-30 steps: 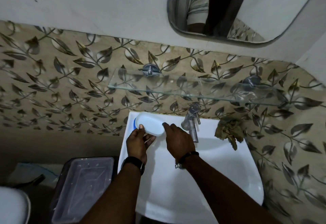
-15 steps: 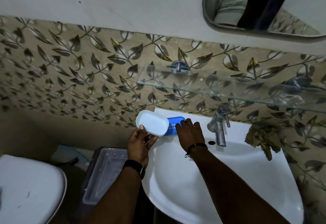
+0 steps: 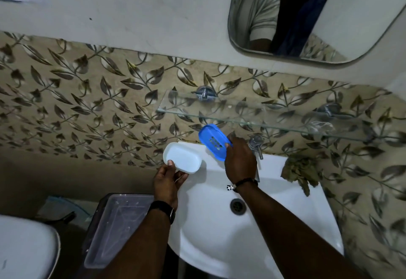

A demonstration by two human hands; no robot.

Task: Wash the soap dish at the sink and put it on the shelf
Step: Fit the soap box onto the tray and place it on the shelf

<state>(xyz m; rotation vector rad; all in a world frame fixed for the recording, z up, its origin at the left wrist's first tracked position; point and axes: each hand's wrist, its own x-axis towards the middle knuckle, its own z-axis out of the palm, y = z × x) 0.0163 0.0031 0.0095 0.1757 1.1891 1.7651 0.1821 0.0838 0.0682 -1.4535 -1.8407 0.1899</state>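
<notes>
Blue tray (image 3: pixel 214 140) in right hand (image 3: pixel 240 161), white dish (image 3: pixel 182 160) in left hand (image 3: pixel 168 181).

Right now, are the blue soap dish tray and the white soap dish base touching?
Apart. The head view shows white sink rim between the blue tray and the white base.

Head view, steeply down over sink (image 3: pixel 285 223)

mirror (image 3: pixel 351 26) | rag (image 3: pixel 301 172) on ledge | plastic bin (image 3: pixel 114 223) | toilet (image 3: pixel 24 248)
</notes>
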